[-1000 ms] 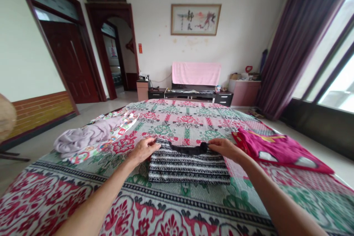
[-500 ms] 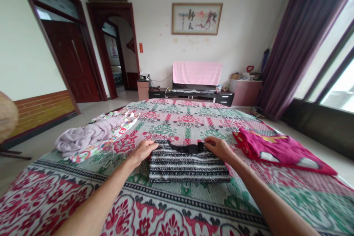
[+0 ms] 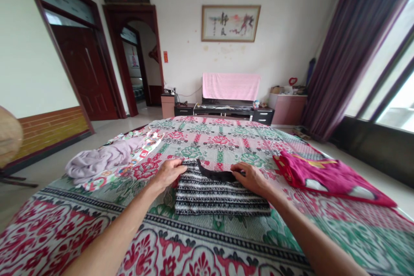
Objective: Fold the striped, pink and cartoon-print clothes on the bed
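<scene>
A folded black-and-white striped garment (image 3: 220,194) with a black collar lies on the floral bedspread (image 3: 200,241) in front of me. My left hand (image 3: 168,172) rests on the garment's far left corner, fingers curled onto the fabric edge. My right hand (image 3: 250,177) lies on the far right part, fingers pinching the black collar.
A crumpled lilac cloth (image 3: 97,161) lies on a printed sheet at the left of the bed. A magenta garment (image 3: 326,177) is spread at the right edge. Beyond the bed stand a low TV cabinet (image 3: 223,112) with a pink cloth over it, dark doors at left and purple curtains at right.
My right hand has slid leftward along the black collar toward the middle of the garment. My left hand has stayed at the left corner.
</scene>
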Demonstrator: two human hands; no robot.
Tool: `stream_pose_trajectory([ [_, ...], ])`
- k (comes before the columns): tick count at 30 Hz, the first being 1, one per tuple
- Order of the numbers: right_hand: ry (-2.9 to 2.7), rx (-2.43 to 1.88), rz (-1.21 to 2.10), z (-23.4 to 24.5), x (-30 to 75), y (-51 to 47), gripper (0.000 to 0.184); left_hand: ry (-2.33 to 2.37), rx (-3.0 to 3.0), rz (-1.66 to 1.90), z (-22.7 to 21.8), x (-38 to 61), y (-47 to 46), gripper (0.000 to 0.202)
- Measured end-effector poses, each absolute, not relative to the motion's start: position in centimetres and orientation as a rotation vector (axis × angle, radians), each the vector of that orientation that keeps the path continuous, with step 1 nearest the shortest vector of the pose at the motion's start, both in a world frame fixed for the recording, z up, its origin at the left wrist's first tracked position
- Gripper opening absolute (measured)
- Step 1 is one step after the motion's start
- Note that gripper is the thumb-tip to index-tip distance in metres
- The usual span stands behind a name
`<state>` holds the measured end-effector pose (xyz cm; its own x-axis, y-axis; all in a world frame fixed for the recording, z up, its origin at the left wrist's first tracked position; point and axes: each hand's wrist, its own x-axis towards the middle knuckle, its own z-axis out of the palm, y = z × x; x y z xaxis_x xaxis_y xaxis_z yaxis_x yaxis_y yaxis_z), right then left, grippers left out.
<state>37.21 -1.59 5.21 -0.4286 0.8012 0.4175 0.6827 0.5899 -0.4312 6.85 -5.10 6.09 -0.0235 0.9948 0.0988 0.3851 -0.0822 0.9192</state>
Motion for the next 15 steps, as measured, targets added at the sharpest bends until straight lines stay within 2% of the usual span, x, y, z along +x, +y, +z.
stream_pose_trajectory([
  [3,-2.278,-1.181,0.267,5.0,37.3,-1.6,0.022,1.281,1.357,1.125,6.9,7.1,-5.5,0.027],
  [8,-2.283,-1.189,0.313,5.3,37.2,-1.8,0.023,1.221,1.164,1.112,7.0,7.4,-5.6,0.043],
  [11,-2.281,-1.180,0.315,5.1,37.2,-1.7,0.024,1.440,1.255,1.061,5.7,7.3,-5.1,0.049],
  [15,-2.287,-1.180,0.286,4.7,37.2,-1.4,0.026,1.799,1.500,0.930,4.2,6.7,-4.2,0.044],
])
